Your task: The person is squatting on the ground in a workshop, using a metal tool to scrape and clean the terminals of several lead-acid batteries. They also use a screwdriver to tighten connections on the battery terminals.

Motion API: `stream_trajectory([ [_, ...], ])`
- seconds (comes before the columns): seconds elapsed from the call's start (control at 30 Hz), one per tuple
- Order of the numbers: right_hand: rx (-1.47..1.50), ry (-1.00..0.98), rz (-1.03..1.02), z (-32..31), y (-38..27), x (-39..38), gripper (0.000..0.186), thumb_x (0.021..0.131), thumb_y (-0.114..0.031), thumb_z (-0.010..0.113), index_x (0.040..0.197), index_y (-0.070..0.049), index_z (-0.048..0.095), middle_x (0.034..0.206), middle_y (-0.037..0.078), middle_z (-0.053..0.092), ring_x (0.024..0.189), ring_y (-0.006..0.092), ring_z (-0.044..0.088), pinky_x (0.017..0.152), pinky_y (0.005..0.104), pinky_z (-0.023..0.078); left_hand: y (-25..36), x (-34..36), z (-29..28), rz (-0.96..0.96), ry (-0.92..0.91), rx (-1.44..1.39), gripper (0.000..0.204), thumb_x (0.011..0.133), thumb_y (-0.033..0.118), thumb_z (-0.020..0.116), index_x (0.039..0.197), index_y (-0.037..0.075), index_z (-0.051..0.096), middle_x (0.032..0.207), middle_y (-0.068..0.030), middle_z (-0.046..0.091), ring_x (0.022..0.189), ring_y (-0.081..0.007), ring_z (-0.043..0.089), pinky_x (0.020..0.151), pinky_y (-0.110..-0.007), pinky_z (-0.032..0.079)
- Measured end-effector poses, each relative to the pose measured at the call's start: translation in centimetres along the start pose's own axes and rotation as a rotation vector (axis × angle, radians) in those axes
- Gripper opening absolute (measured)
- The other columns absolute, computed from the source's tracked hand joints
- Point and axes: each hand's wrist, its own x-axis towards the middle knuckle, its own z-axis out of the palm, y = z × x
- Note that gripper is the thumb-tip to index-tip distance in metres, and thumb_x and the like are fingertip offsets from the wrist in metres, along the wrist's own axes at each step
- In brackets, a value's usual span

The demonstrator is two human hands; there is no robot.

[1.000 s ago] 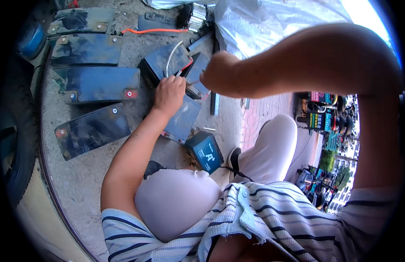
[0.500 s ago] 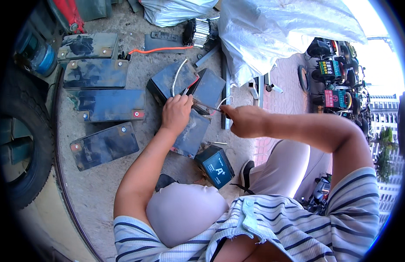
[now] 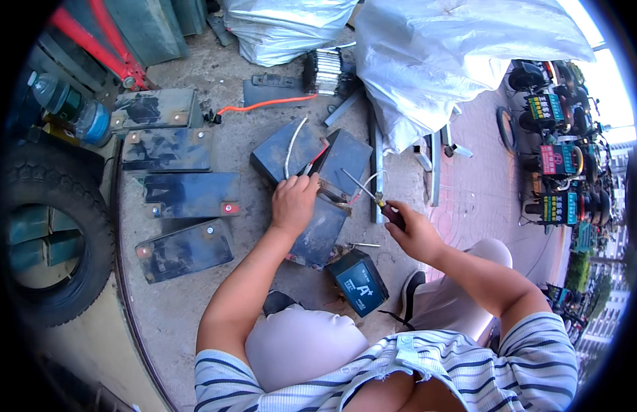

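Note:
My left hand (image 3: 294, 204) is closed at the lower end of a short red wire (image 3: 321, 154), over a cluster of dark block batteries. Its fingertips partly hide what they pinch. My right hand (image 3: 416, 235) grips a screwdriver (image 3: 392, 214) by its dark red handle; the thin shaft slants up and left over the right-hand battery (image 3: 346, 159). A white wire (image 3: 295, 144) curves across the upper-left battery (image 3: 271, 152). Between my hands lies the lower battery (image 3: 317, 237) of the cluster. Closer to me a smaller teal-labelled battery (image 3: 359, 283) sits tilted on the ground.
Several dusty batteries (image 3: 191, 191) stand in a column to the left, beside a large tyre (image 3: 50, 233) and a plastic water bottle (image 3: 74, 110). An orange cable (image 3: 263, 105) lies beyond the cluster. Silver sheeting (image 3: 435, 62) and metal bars (image 3: 377, 158) are at the far right.
My right hand has turned and drawn back toward me, and the screwdriver's shaft now shows. My left hand stays at the red wire. The whole view has shifted slightly.

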Motion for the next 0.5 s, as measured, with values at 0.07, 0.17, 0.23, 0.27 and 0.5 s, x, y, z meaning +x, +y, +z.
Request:
stream_trajectory([
  [0.07,0.092,0.001,-0.036,-0.1,0.5,0.0,0.046,0.095,-0.014,0.063,0.138,-0.005,0.047,0.114,0.019,0.072,0.104,0.0358,0.07,0.087,0.042,0.055,0.1,0.0,0.0,-0.017,0.017,-0.015,0.025,0.091,0.02,0.065,0.112,0.008,0.071,0.081,-0.0036,0.056,0.082,-0.023,0.059,0.072,-0.039,0.047],
  [0.17,0.081,-0.088,-0.016,-0.9,0.0,-0.1,0.044,0.095,-0.016,0.065,0.136,-0.005,0.053,0.113,0.017,0.073,0.101,0.032,0.072,0.086,0.0392,0.056,0.2,-0.1,-0.2,-0.016,0.012,0.004,0.026,0.09,0.02,0.065,0.112,0.008,0.071,0.082,-0.0032,0.056,0.083,-0.0227,0.059,0.072,-0.039,0.046],
  [0.23,0.093,-0.1,0.015,-2.0,-0.7,-0.4,0.04,0.094,-0.015,0.067,0.132,-0.004,0.058,0.112,0.016,0.073,0.099,0.0295,0.073,0.085,0.0381,0.056,0.2,0.0,-0.4,-0.022,-0.008,-0.008,0.027,0.09,0.019,0.064,0.114,0.009,0.071,0.084,-0.0034,0.056,0.085,-0.0233,0.059,0.073,-0.039,0.047],
  [0.27,0.078,-0.118,-0.053,-2.6,-1.1,-0.6,0.041,0.094,-0.015,0.067,0.132,-0.004,0.058,0.111,0.016,0.073,0.099,0.0298,0.073,0.084,0.0384,0.056,0.2,0.1,-0.5,-0.023,-0.008,-0.015,0.027,0.09,0.018,0.063,0.114,0.008,0.07,0.084,-0.0036,0.056,0.085,-0.0234,0.059,0.073,-0.039,0.047],
  [0.5,-0.311,-0.273,-0.019,-6.5,-0.6,-2.8,0.029,0.087,-0.016,0.062,0.114,-0.011,0.07,0.091,0.016,0.073,0.082,0.0348,0.07,0.075,0.0438,0.056,1.6,0.1,-2.3,-0.055,-0.046,-0.108,0.031,0.09,0.01,0.059,0.119,0.01,0.07,0.113,-0.0048,0.063,0.112,-0.0255,0.06,0.089,-0.04,0.047],
])
